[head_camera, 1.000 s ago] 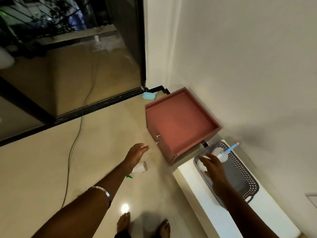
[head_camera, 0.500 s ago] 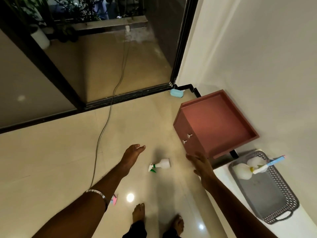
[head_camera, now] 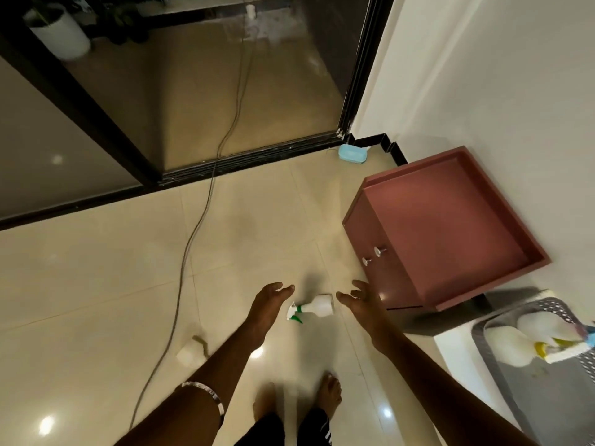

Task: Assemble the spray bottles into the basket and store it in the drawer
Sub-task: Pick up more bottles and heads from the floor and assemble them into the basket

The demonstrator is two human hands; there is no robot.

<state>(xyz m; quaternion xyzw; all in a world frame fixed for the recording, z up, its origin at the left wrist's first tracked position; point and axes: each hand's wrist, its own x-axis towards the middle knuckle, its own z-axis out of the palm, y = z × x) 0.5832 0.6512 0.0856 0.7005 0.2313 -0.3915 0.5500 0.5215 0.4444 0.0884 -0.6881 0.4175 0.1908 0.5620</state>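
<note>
A white spray bottle with a green nozzle point(head_camera: 311, 310) lies on its side on the tiled floor. My left hand point(head_camera: 269, 304) hovers open just left of it and my right hand point(head_camera: 359, 300) hovers open just right of it; neither touches it. Another white bottle point(head_camera: 190, 353) lies blurred on the floor at lower left. The grey perforated basket point(head_camera: 534, 400) sits on a white ledge at the right edge and holds two white spray bottles point(head_camera: 521, 339), one with a yellow nozzle. The reddish-brown drawer cabinet point(head_camera: 441, 230) stands by the wall, its drawers closed.
A grey cable point(head_camera: 190, 252) runs across the floor to the dark glass sliding door point(head_camera: 225, 91). A light blue box point(head_camera: 352, 153) lies in the corner. A white planter point(head_camera: 59, 37) stands behind the glass. My bare feet point(head_camera: 328, 394) are at the bottom.
My right hand left the basket and swung left to beside the floor bottle. The view turned left, so the basket slid to the right edge. A second floor bottle came into view.
</note>
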